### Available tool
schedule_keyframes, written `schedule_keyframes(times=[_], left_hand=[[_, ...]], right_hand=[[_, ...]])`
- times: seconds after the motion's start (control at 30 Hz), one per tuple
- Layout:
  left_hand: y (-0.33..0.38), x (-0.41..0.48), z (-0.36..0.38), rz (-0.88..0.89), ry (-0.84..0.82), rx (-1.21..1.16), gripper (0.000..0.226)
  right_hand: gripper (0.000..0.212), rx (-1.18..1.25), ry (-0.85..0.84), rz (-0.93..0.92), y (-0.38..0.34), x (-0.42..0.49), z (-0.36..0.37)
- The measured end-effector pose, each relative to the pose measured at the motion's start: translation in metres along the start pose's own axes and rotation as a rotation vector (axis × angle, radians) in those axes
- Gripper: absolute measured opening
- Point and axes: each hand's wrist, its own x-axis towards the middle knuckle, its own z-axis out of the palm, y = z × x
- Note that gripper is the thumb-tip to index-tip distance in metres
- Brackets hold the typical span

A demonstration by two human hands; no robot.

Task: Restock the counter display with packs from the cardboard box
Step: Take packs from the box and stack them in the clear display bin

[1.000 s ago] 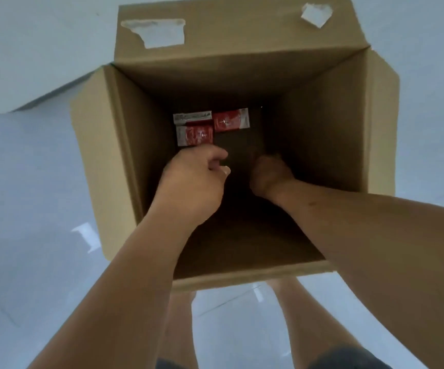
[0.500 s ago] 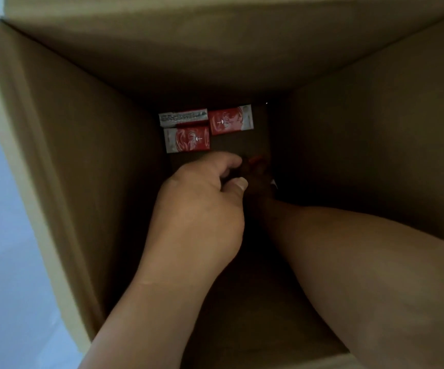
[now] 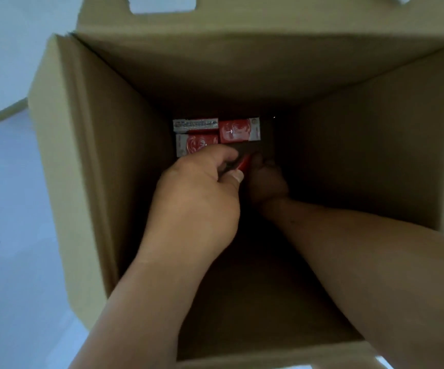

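The left hand [image 3: 196,187] has edged forward in the cardboard box [image 3: 87,155], fingers [image 3: 223,155] pinching a red pack [image 3: 243,165]; right hand [image 3: 267,182] grip unclear.

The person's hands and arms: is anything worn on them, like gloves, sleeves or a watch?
Nothing worn shows. The left hand and right hand are bare, with no gloves or rings visible, though the right one is in deep shadow. The left forearm and right forearm are bare as far as the frame reaches: no sleeves, watch or bands.
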Motion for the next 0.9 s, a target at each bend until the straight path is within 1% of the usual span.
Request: schedule_keyframes(times=[0.13, 0.2, 0.33, 0.47, 0.6, 0.67, 0.77, 0.83, 0.9], left_hand=[[0.019, -0.019, -0.008, 0.015, 0.009, 0.053, 0.033], [0.036, -0.038, -0.017, 0.053, 0.036, 0.062, 0.031], [0.073, -0.090, -0.040, 0.150, 0.084, 0.102, 0.028], [0.108, -0.145, -0.069, 0.205, 0.150, 0.150, 0.031], [0.147, -0.204, -0.104, 0.201, 0.163, 0.071, 0.035], [0.169, -0.236, -0.121, 0.233, 0.171, 0.032, 0.034], [0.205, -0.289, -0.148, 0.293, 0.211, -0.033, 0.030], [0.228, -0.325, -0.166, 0.341, 0.227, -0.080, 0.029], [0.250, -0.361, -0.184, 0.385, 0.246, -0.139, 0.032]], right_hand=[[0.065, 0.086, 0.085, -0.075, -0.005, -0.046, -0.035], [0.070, 0.139, 0.119, -0.103, -0.007, -0.076, -0.062], [0.063, 0.176, 0.218, -0.173, -0.012, -0.149, -0.127], [0.069, 0.184, 0.273, -0.239, -0.012, -0.227, -0.190], [0.063, 0.226, 0.328, -0.327, -0.013, -0.305, -0.256], [0.060, 0.220, 0.369, -0.378, -0.015, -0.346, -0.293], [0.053, 0.208, 0.488, -0.465, -0.018, -0.408, -0.345], [0.058, 0.199, 0.537, -0.526, -0.020, -0.448, -0.379], [0.067, 0.181, 0.531, -0.592, -0.024, -0.486, -0.413]])
